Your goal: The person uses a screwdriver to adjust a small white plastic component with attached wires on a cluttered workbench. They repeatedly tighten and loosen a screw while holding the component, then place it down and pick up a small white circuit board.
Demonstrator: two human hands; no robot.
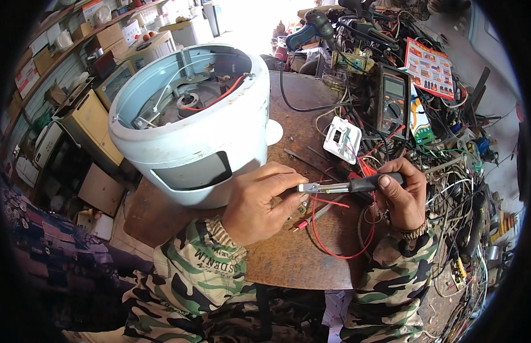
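My left hand pinches a small pale, shiny piece between thumb and fingertips, over the table. In my right hand is a screwdriver with a dark handle, its metal shaft pointing left. The shaft's end meets the small piece; fingers partly hide what that piece is. A thin red wire loops below both hands on the wood. Left of my left hand stands a large white round appliance housing, open at the top, with wires and metal parts inside.
The brown wooden table carries a red-tipped lead and a thin metal rod. At the right are a white plastic plate, a multimeter and heaped cables. A blue-handled heat gun lies at the back.
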